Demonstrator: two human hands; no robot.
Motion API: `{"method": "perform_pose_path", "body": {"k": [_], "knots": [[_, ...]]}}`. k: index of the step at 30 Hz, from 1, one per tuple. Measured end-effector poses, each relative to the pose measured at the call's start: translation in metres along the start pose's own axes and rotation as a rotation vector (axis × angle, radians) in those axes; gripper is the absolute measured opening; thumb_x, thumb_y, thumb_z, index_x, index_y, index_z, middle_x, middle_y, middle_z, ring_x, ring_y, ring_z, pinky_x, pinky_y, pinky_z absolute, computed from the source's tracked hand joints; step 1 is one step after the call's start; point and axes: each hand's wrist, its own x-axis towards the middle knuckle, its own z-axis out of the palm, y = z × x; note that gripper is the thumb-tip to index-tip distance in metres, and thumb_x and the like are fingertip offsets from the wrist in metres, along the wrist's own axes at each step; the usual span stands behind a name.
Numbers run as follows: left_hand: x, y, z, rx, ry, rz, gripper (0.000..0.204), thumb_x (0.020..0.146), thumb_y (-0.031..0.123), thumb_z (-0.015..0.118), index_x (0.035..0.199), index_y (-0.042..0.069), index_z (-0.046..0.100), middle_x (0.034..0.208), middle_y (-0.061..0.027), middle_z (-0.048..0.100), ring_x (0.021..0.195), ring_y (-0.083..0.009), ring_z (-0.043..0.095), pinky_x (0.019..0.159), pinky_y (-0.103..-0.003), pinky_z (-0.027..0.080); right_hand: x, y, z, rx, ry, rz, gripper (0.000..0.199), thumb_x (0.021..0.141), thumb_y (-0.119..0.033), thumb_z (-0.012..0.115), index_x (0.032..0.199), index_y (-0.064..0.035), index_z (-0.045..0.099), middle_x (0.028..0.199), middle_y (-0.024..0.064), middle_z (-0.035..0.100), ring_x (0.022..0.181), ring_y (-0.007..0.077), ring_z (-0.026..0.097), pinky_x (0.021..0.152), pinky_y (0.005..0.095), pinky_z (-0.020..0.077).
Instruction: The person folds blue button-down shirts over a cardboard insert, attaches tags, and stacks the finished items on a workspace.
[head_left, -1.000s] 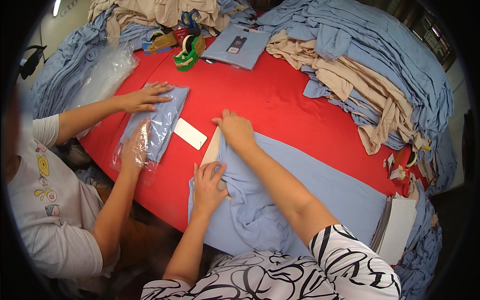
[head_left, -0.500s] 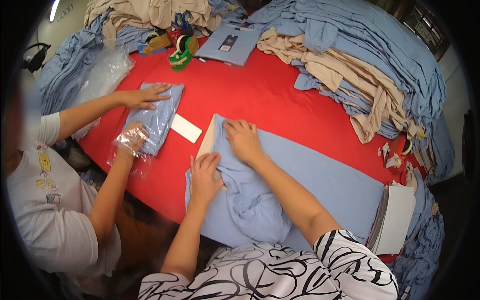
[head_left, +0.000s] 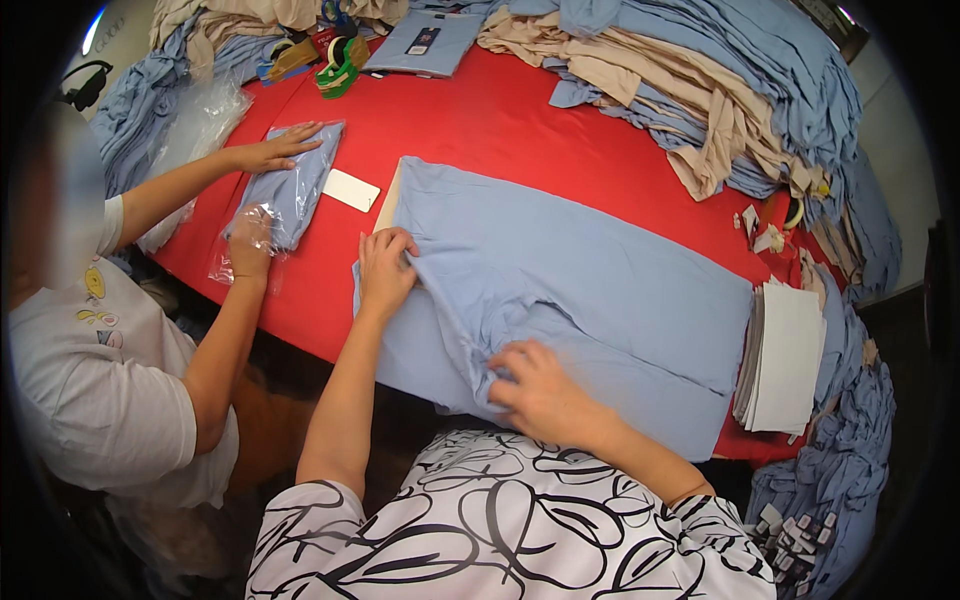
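A light blue cloth piece (head_left: 620, 275) lies across the table in front of me, with a strip of beige cloth (head_left: 389, 202) showing at its left end. My left hand (head_left: 385, 272) grips a fold at that end, its fingers bent over the fabric. Creases run from there toward the front edge. Close to my body, my right hand (head_left: 550, 398) has its fingers curled into the cloth near that edge; its fingertips are slightly blurred. What lies under the upper layer is hidden.
On my left a co-worker's hands (head_left: 275, 155) press a folded blue cloth in a clear bag (head_left: 290, 200), beside a white card (head_left: 351, 190). Tape dispensers (head_left: 340, 70) and a packaged cloth (head_left: 425, 45) lie at the back. Cloth heaps (head_left: 700, 60) and a paper stack (head_left: 785, 360) stand right.
My right hand has moved from the far left part of the cloth to its near edge. The bunched upper layer now lies spread out to the right. My left hand stays at the left end.
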Motion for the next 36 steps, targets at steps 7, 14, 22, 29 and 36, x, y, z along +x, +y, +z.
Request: {"method": "perform_pose_path", "body": {"k": [7,14,22,29,36], "knots": [[0.007,-0.011,-0.002,-0.042,-0.130,-0.013,0.027,0.076,0.007,0.067,0.102,0.013,0.072,0.108,-0.0041,0.064,0.114,-0.0281,0.051,0.115,-0.050,0.027,-0.014,-0.022,-0.037,0.424,-0.181,0.088,0.028,0.083,-0.008,0.071,0.107,-0.0083,0.056,0.110,0.0107,0.060,0.105,0.0290,0.059,0.091,0.0377,0.0479],[0.048,-0.016,-0.030,-0.023,-0.543,-0.195,0.050,0.075,0.021,0.079,0.118,0.000,0.066,0.118,-0.0129,0.063,0.120,-0.0356,0.047,0.104,-0.041,0.041,-0.023,0.122,-0.138,0.568,0.459,0.468,0.044,0.081,-0.005,0.074,0.122,-0.0046,0.057,0.107,0.0039,0.058,0.098,0.0106,0.055,0.085,0.0254,0.0460],[0.063,0.006,-0.033,0.214,-0.750,-0.123,0.078,0.066,0.026,0.086,0.133,0.001,0.055,0.132,-0.0158,0.054,0.127,-0.0358,0.041,0.108,-0.042,0.041,-0.052,0.205,-0.098,0.767,0.607,0.686,0.043,0.081,0.003,0.069,0.122,-0.0063,0.059,0.095,0.0020,0.061,0.087,0.0100,0.058,0.080,0.0243,0.0464],[0.054,0.010,-0.049,0.228,-0.715,-0.081,0.078,0.064,0.025,0.087,0.131,0.000,0.054,0.130,-0.0159,0.055,0.125,-0.0364,0.042,0.109,-0.042,0.040,-0.045,0.136,-0.058,-0.032,0.645,0.653,0.023,0.084,0.000,0.066,0.107,-0.0025,0.065,0.102,0.0088,0.066,0.087,0.0192,0.062,0.079,0.0315,0.0506],[0.049,0.007,-0.043,0.212,-0.682,-0.010,0.075,0.067,0.030,0.084,0.130,0.000,0.055,0.130,-0.0144,0.057,0.126,-0.0361,0.044,0.108,-0.044,0.039,-0.044,-0.005,0.055,-0.061,0.102,-0.021,0.035,0.078,-0.016,0.075,0.112,-0.0121,0.066,0.099,0.0094,0.063,0.092,0.0258,0.058,0.081,0.0367,0.0458]]}}
